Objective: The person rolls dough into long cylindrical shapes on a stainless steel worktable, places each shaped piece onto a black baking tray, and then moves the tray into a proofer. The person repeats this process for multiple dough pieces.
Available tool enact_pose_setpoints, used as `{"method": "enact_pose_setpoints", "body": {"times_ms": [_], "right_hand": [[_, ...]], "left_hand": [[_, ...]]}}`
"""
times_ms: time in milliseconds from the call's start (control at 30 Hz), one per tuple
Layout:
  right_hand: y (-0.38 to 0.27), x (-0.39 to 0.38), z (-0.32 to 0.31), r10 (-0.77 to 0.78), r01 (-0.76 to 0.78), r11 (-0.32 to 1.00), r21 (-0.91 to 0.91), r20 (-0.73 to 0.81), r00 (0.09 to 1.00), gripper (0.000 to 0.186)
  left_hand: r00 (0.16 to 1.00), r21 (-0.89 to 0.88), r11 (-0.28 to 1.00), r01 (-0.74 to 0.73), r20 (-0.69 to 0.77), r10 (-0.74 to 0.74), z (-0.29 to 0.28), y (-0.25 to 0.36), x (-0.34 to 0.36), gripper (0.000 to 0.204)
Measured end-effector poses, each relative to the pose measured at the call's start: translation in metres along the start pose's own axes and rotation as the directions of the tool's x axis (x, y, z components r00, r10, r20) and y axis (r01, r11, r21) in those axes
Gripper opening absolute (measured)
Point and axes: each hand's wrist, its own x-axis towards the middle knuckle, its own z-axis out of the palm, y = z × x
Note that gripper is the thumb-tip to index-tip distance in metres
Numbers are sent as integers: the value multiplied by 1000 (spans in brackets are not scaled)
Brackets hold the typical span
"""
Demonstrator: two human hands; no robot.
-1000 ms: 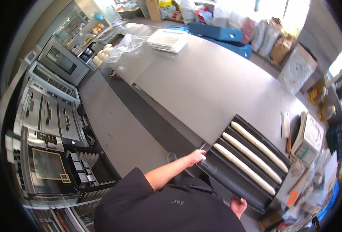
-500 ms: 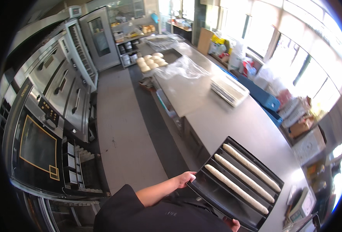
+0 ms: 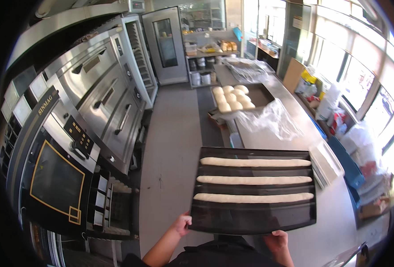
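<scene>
A black baking tray (image 3: 254, 219) is held up level in front of me, partly over the steel worktable and partly over the floor. Three long, pale dough baguettes (image 3: 254, 180) lie across it in parallel grooves; the groove closest to me has no dough. My left hand (image 3: 182, 224) grips the tray's near left corner, fingers wrapped around the edge. Along the near edge, toward the right, my right hand (image 3: 277, 240) holds the tray with the thumb on top and the other fingers underneath, partly hidden.
The steel worktable (image 3: 335, 213) runs away on the right, bearing a shallow pale tray (image 3: 327, 163), plastic sheeting (image 3: 272, 120) and a tray of round dough balls (image 3: 231, 98). At left stand a black-fronted oven (image 3: 56, 182) and a stacked steel deck oven (image 3: 103, 95). Between them lies grey floor (image 3: 170, 147).
The tray has come off its tilted position by the table, swung level and moved left and up in view. My view has turned right-to-left toward the aisle. Both hands kept their hold.
</scene>
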Motion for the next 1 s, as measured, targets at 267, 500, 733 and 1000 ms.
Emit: {"method": "enact_pose_setpoints", "body": {"times_ms": [267,500,733,1000], "right_hand": [[4,324,174,417,-399,909,-125,207,885,81],[34,541,309,527,-471,850,-238,330,784,83],[45,725,446,505,-462,861,-213,255,824,78],[27,932,570,386,-355,922,-157,268,883,82]], "left_hand": [[854,-136,899,-416,-397,336,12,155,31,87],[796,-258,791,-554,-442,413,6,290,145,95],[871,-353,808,-473,-326,367,-40,476,305,93],[899,-192,900,-392,-286,331,-48,674,521,86]]}}
